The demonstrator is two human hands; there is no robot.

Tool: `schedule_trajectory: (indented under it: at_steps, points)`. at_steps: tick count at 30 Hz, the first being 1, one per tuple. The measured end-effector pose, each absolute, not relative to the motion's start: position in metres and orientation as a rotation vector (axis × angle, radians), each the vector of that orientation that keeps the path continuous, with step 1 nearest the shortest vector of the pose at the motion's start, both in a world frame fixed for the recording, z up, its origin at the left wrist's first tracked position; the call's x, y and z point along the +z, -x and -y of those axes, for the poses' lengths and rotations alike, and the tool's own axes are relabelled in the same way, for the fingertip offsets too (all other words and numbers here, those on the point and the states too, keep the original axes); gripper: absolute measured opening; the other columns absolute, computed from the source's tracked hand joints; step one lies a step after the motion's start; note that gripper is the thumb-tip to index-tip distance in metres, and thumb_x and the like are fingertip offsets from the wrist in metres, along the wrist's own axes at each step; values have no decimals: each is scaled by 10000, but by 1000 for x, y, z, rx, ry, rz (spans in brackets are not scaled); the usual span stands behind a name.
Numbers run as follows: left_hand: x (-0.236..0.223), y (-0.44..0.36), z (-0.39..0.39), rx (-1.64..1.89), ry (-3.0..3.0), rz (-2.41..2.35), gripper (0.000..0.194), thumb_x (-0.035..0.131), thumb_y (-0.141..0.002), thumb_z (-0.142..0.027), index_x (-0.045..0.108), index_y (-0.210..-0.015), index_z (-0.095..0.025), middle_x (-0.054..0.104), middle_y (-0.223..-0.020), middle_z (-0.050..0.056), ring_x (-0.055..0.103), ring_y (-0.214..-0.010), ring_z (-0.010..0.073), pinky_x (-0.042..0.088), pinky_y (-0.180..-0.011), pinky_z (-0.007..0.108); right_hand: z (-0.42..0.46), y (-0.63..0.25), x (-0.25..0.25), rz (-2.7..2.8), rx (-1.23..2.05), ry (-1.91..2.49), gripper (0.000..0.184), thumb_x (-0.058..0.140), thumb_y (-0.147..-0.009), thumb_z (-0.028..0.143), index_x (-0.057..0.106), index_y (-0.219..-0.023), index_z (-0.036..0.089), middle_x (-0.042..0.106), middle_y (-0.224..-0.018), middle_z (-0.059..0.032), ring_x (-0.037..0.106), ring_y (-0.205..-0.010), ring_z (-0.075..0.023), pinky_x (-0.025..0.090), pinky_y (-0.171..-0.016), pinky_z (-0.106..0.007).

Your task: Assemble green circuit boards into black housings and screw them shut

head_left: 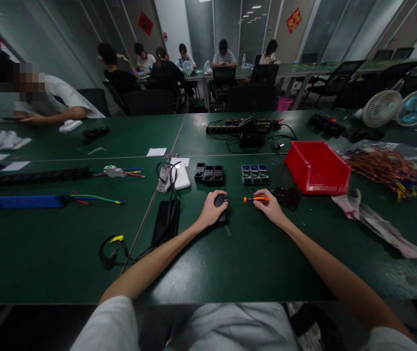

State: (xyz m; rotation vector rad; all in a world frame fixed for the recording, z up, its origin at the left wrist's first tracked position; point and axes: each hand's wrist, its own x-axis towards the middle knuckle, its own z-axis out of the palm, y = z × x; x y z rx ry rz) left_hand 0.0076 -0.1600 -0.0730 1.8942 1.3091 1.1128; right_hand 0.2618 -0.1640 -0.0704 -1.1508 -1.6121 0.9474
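Note:
My left hand (211, 210) is closed around a small black plastic housing (221, 215) on the green table. From the right, my right hand (271, 206) grips a screwdriver (256, 199) with an orange and black handle. Its thin shaft lies level and points at the housing; whether the tip touches it I cannot tell. Beyond my left hand sit several black housings (209, 174) in a row. Small circuit modules with screens (255, 174) lie to the right of those. Close to my right hand are flat black pieces (287, 197).
A red bin (318, 168) stands right, beside bundled wires (380, 168) and a glove (380, 224). Left are a black phone (166, 222), a white device (181, 176), cables and a blue strip (20, 202). Black strips with cords lie farther back. A person sits at far left.

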Motion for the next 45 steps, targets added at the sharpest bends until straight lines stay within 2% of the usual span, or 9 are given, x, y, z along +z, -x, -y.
schedule_trajectory:
  at_steps: [9, 17, 26, 30, 33, 35, 37, 45]
  points:
    - [-72, -7, 160, 1100, -1893, -1316, 293, 580, -788, -224, 575, -1081, -238, 558, -1041, 26, 533, -1001, 179, 407, -944, 328, 165, -261, -67, 1596, 1005, 1138, 264, 604, -828, 406, 590, -956, 175, 606, -747, -15, 569, -607, -139, 461, -598, -282]
    - [-70, -8, 161, 1108, -1893, -1306, 289, 580, -788, -225, 578, -1077, -239, 559, -1036, 27, 531, -999, 180, 405, -945, 333, 164, -260, -69, 1526, 1094, 1173, 297, 577, -837, 463, 594, -884, 170, 589, -607, 9, 536, -483, -120, 440, -483, -248]
    - [-68, -8, 162, 1090, -1880, -1309, 289, 580, -784, -222, 580, -1073, -237, 559, -1034, 28, 534, -973, 181, 411, -931, 334, 166, -261, -69, 1543, 1100, 1297, 384, 496, -867, 529, 565, -725, 179, 524, -441, 34, 445, -345, -90, 331, -367, -205]
    - [-67, -8, 162, 1091, -1880, -1312, 290, 579, -784, -225, 581, -1073, -238, 559, -1035, 28, 533, -976, 183, 411, -930, 335, 165, -260, -70, 1545, 1133, 1256, 381, 483, -875, 519, 556, -724, 177, 555, -495, 15, 496, -399, -103, 388, -411, -215]
    - [-68, -8, 162, 1098, -1873, -1316, 287, 579, -783, -226, 581, -1070, -238, 559, -1035, 28, 533, -973, 182, 411, -928, 334, 165, -259, -69, 1569, 1104, 1165, 287, 545, -855, 461, 580, -883, 178, 626, -710, -20, 590, -572, -130, 479, -545, -247]
    - [-69, -8, 161, 1101, -1870, -1320, 285, 580, -782, -227, 582, -1067, -238, 559, -1031, 27, 534, -967, 180, 412, -926, 332, 165, -260, -68, 1579, 1036, 1151, 310, 621, -806, 420, 567, -1009, 192, 623, -888, -40, 611, -675, -144, 504, -605, -268]
    - [-70, -8, 161, 1103, -1870, -1323, 284, 580, -782, -228, 583, -1065, -238, 560, -1028, 26, 535, -962, 178, 414, -923, 331, 165, -260, -68, 1592, 979, 1163, 337, 656, -774, 397, 564, -1031, 198, 595, -967, -49, 608, -715, -152, 508, -615, -278]
    - [-67, -9, 162, 1090, -1873, -1337, 288, 579, -783, -221, 583, -1070, -236, 558, -1026, 28, 535, -979, 180, 412, -934, 336, 166, -260, -67, 1600, 953, 1203, 310, 602, -812, 449, 603, -969, 182, 573, -729, -5, 563, -581, -138, 463, -567, -281]
